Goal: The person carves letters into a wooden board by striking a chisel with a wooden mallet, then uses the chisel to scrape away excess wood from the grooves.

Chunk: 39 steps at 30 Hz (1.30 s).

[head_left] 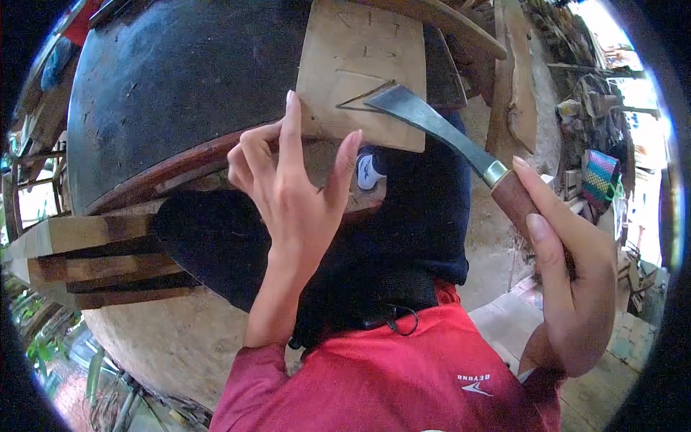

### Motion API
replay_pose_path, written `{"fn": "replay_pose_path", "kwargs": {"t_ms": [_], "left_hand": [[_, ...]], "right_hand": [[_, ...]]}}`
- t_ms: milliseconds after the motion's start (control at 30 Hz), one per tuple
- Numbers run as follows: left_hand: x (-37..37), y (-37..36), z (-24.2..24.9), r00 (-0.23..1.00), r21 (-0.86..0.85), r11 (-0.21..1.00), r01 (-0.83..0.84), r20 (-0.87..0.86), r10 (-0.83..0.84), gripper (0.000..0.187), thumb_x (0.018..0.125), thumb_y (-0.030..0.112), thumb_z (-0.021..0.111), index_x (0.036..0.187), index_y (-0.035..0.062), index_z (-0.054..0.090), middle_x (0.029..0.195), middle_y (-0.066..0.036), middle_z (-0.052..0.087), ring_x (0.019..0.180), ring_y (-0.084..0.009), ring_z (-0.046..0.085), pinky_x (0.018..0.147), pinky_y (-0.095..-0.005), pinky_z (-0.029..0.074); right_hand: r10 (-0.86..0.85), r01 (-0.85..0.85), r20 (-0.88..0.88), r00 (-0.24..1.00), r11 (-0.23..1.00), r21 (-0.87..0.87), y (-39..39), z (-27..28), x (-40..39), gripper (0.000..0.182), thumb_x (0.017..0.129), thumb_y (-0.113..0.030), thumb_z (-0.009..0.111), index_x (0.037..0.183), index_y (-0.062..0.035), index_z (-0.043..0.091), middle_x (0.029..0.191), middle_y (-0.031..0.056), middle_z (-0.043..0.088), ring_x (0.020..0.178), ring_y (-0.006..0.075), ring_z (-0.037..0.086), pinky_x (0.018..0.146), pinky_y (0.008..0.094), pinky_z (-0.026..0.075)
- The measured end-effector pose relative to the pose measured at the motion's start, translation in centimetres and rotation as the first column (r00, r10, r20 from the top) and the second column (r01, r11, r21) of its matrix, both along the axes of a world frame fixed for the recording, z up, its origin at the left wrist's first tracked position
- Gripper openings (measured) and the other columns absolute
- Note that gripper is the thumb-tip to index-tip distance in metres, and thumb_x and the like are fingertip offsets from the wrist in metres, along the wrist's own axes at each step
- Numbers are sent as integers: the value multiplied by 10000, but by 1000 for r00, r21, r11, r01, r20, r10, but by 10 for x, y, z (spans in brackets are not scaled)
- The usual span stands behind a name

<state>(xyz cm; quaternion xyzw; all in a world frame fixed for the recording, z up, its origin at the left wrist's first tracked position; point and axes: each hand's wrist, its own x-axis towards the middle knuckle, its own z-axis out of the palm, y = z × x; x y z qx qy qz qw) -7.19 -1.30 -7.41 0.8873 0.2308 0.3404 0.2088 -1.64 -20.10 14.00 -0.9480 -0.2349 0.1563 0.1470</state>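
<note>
A pale wooden board [363, 54] lies on the dark tabletop, its near end jutting past the edge. Carved or drawn lines mark its face, including a V-like shape. In my right hand [565, 259] is a carving knife [450, 133] with a brown wooden handle, a metal collar and a curved, widening blade. The blade's broad end rests on or just above the V-shaped lines; contact is hard to judge. My left hand [291, 173] has its thumb and index finger stretched apart by the board's near left edge, holding nothing. Its other fingers are bent.
The round dark table [180, 79] has a worn wooden rim. More wood pieces [515, 79] lie to the board's right. Stacked beams [108, 255] jut out at the left. A colourful woven basket [601, 176] stands at the right. My legs are beneath the board.
</note>
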Motion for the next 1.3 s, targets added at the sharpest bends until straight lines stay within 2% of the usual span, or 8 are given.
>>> {"fn": "replay_pose_path", "kwargs": {"t_ms": [133, 233, 433, 633, 700, 767, 1000, 1300], "left_hand": [[-2, 9, 7, 1000, 33, 999, 3, -26, -2, 598, 882, 453, 767, 1306, 45, 664, 1114, -121, 568, 1110, -337, 478, 991, -470, 318], [2, 15, 1, 997, -10, 999, 45, 69, -44, 573, 916, 416, 735, 1339, 43, 630, 1295, -128, 598, 1307, -359, 465, 1123, -502, 257], [10, 4, -9, 996, -123, 988, 91, 34, -87, 617, 954, 318, 674, 1468, 27, 497, 1502, -134, 540, 1489, -316, 378, 1245, -530, -8], [8, 7, -5, 995, -172, 980, 100, 36, -95, 585, 945, 290, 684, 1448, 30, 538, 1444, -109, 597, 1438, -270, 448, 1250, -503, 18], [8, 6, -1, 996, -168, 982, 91, 30, -88, 582, 942, 287, 685, 1444, 30, 542, 1440, -112, 599, 1431, -276, 455, 1251, -501, 30], [8, 6, -3, 995, -159, 983, 88, 49, -81, 579, 942, 283, 684, 1442, 27, 544, 1434, -116, 602, 1423, -281, 462, 1250, -501, 44], [7, 5, -4, 995, -123, 989, 81, 69, -73, 568, 938, 277, 694, 1427, 22, 558, 1432, -124, 602, 1416, -286, 469, 1249, -494, 89], [8, 5, -5, 996, -110, 992, 66, 61, -60, 571, 939, 296, 702, 1422, 24, 566, 1436, -122, 603, 1413, -284, 477, 1245, -487, 112]], "right_hand": [[10, -8, 54, 998, 999, -35, 6, -1, -7, 397, 992, -85, 501, 1349, 30, 631, 1190, 241, 720, 1123, 259, 701, 1011, 329, 471], [-49, 55, 49, 998, 992, -114, 19, 5, -13, 398, 990, -79, 498, 1354, 7, 637, 1179, 238, 724, 1103, 258, 709, 988, 328, 483], [-34, 38, 25, 999, 985, -171, 29, 15, -9, 421, 974, -42, 507, 1378, -18, 624, 1151, 240, 728, 1020, 252, 727, 926, 341, 511], [-44, 46, 23, 999, 991, -124, -12, -35, -25, 449, 973, -24, 534, 1420, 4, 572, 1214, 231, 705, 1059, 257, 717, 924, 353, 516], [28, -29, 131, 991, 1000, 7, -31, -69, -32, 498, 975, -35, 582, 1471, -62, 541, 959, 192, 653, 823, 290, 653, 749, 382, 504], [49, -67, 180, 982, 993, 94, -41, -94, -35, 530, 980, -45, 607, 1501, -96, 520, 842, 175, 627, 703, 307, 621, 659, 395, 498], [12, -98, 287, 958, 953, 287, -60, -175, -36, 535, 1000, -109, 617, 1521, -143, 503, 784, 151, 572, 622, 338, 568, 573, 442, 483], [-27, -55, 239, 971, 942, 330, -60, -179, -39, 520, 1006, -114, 612, 1515, -148, 516, 759, 131, 566, 595, 305, 554, 551, 423, 470]]}}
